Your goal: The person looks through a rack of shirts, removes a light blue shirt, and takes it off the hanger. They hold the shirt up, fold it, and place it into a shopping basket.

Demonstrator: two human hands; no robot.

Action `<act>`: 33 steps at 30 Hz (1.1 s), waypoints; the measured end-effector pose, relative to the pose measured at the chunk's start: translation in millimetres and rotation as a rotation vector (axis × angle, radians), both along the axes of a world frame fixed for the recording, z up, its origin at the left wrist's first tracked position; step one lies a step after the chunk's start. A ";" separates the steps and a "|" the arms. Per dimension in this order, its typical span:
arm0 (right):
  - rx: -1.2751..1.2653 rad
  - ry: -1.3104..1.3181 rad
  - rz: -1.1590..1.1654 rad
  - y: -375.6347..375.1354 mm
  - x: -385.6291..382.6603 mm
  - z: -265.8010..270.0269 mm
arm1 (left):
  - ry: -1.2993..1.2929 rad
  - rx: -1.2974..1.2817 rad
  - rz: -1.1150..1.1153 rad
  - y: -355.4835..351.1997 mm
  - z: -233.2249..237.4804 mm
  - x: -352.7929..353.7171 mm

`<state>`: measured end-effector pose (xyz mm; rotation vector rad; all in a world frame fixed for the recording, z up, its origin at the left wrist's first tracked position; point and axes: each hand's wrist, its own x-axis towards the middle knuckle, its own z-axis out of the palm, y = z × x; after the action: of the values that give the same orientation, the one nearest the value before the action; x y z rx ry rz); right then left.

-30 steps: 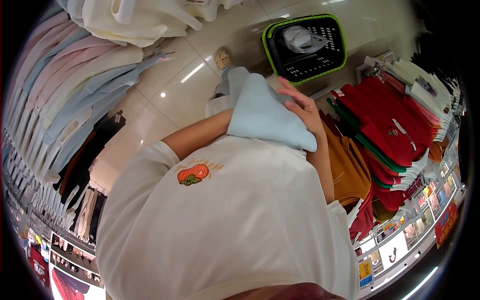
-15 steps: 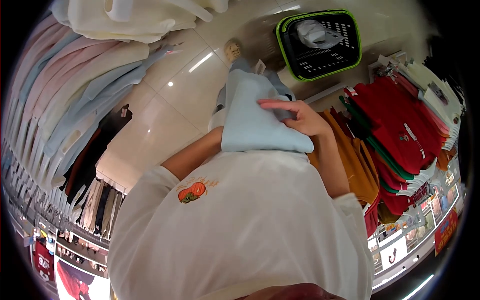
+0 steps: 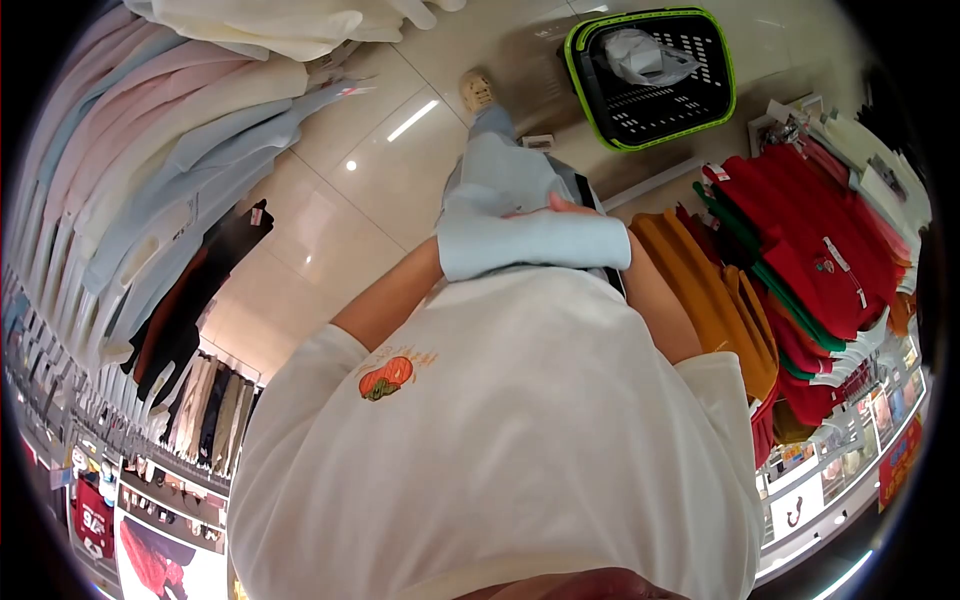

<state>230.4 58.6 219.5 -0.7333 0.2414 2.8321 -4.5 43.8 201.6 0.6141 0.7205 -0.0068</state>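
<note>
A light blue garment (image 3: 540, 244), folded into a thick band, is held in front of my waist across both arms. My left forearm reaches behind its left end, and the left hand itself is hidden by the cloth. From the right, my right hand (image 3: 570, 206) comes round the far side of the fold; only part of the hand shows, against the cloth. More light blue fabric (image 3: 505, 175) lies beyond the fold, over my legs.
A black basket with a green rim (image 3: 729, 85) stands on the tiled floor, a clear plastic bag (image 3: 645, 58) inside. Pale clothes (image 3: 150, 150) hang on the left. Mustard (image 3: 700, 300) and red garments (image 3: 815, 240) hang close by my right arm.
The light blue garment has been folded over into a narrower band. My right hand, earlier spread on top of the cloth, is now mostly behind the fold.
</note>
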 end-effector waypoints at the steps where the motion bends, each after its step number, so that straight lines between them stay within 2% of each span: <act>1: -0.080 0.003 -0.104 -7.5 2.5 -4.4 | 0.016 -0.001 0.000 3.1 -4.6 -3.9; 3: -0.175 0.006 -0.278 -17.6 7.9 -6.9 | 0.044 -0.013 0.000 6.6 -12.3 -10.4; 5: -0.181 -0.007 -0.356 -24.2 9.2 -7.6 | 0.073 -0.028 -0.008 8.3 -19.7 -19.2; 9: -0.103 -0.106 -0.332 -39.1 2.5 -4.1 | 0.115 -0.044 -0.052 1.0 -21.4 -37.3; 12: 0.179 -0.327 -0.026 -53.8 -4.8 -0.3 | 0.135 -0.078 -0.104 -23.4 -14.2 -47.4; 15: 0.867 -0.603 0.565 -67.1 -5.2 7.0 | 0.162 -0.140 -0.167 -54.3 -4.9 -63.2; 18: 1.148 -0.693 0.725 -87.7 -14.5 20.4 | 0.191 -0.190 -0.230 -68.1 3.5 -81.5; 24: 1.298 -0.507 -0.199 -122.2 -70.6 15.6 | 0.209 -0.215 -0.278 -70.7 17.1 -88.9; 28: 0.684 -0.350 -0.074 -138.6 -82.3 42.6 | 0.229 -0.220 -0.204 -59.2 29.4 -86.0; 33: 0.379 -0.278 -0.381 -138.2 -81.1 23.5 | 0.245 -0.196 0.016 -21.8 39.8 -60.1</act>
<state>149.3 -79.6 243.0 -0.8716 -0.1793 2.2901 -64.6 22.0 241.4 0.4236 0.9499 -0.1382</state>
